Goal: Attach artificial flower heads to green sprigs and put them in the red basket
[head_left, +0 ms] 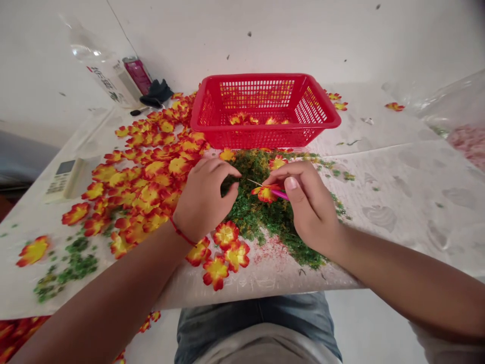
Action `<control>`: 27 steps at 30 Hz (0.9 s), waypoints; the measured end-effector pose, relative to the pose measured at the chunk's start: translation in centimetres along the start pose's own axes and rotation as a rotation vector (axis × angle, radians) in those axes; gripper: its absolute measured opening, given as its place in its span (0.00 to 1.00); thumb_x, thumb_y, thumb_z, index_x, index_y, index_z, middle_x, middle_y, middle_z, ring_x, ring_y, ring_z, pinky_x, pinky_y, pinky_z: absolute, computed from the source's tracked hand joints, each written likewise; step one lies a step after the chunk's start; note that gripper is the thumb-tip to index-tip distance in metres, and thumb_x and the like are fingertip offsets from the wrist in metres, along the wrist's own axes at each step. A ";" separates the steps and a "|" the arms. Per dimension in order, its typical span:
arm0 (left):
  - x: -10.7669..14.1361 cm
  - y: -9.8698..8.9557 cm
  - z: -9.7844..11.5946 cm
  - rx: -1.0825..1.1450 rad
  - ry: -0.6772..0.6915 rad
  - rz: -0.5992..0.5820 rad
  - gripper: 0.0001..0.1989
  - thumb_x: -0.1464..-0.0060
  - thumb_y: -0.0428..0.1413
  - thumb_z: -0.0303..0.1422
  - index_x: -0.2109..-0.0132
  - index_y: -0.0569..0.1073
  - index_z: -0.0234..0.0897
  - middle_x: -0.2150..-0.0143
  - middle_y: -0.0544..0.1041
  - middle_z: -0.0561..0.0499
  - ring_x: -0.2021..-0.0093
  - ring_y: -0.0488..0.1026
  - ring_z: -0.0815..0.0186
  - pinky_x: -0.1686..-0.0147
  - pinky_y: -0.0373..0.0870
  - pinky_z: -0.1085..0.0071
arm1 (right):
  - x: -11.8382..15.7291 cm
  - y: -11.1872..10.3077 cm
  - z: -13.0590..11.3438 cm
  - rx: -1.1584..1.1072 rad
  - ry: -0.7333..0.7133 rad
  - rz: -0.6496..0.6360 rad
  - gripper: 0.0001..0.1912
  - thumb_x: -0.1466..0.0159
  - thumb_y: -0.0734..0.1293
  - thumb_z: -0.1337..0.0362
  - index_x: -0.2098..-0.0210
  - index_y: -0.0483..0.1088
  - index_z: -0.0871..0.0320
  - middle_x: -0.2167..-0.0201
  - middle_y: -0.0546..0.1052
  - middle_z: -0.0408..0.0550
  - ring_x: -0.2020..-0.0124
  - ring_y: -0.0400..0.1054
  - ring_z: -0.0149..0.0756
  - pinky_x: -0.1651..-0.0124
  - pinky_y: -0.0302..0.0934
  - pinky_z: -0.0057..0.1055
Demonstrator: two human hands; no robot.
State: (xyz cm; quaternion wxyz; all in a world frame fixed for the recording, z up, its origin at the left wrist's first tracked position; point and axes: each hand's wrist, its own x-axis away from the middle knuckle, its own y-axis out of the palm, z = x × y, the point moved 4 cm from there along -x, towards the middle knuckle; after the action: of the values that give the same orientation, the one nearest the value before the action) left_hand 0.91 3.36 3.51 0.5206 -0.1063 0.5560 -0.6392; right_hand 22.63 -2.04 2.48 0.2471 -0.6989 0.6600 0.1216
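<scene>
While the right hand (308,207) pinches a pink-handled needle (280,194) run through a ruffled red-yellow fabric flower (266,192), the curled left hand (204,197) sits just beside its fine tip, above crumbly green flock (261,220); more flowers (147,174) heap left of centre.

ROOM | white wall (265,35) — dark-flecked | sheet-covered table (382,172) | pale floor (371,328)

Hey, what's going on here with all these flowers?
A person's right hand pinches a pink-handled needle at a red-and-yellow artificial flower, with the left hand close by. More flowers lie across the table, a few sit in a red plastic basket, and crumbly green bits are heaped nearby.
</scene>
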 end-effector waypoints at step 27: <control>0.4 1.1 0.1 -0.015 0.130 -0.065 0.07 0.29 0.64 0.32 0.50 0.88 0.41 0.43 0.87 0.43 0.44 0.83 0.49 0.39 0.75 0.48 | -0.4 -0.5 -0.2 0.133 -0.011 0.076 0.16 0.15 0.62 0.50 0.52 0.77 0.50 0.58 0.82 0.46 0.59 0.77 0.39 0.56 0.70 0.41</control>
State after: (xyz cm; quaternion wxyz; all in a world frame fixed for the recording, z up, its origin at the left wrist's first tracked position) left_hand 1.36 3.15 2.47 0.4614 -0.0864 0.5898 -0.6571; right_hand 23.03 -1.78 2.91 0.2917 -0.6546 0.6915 0.0906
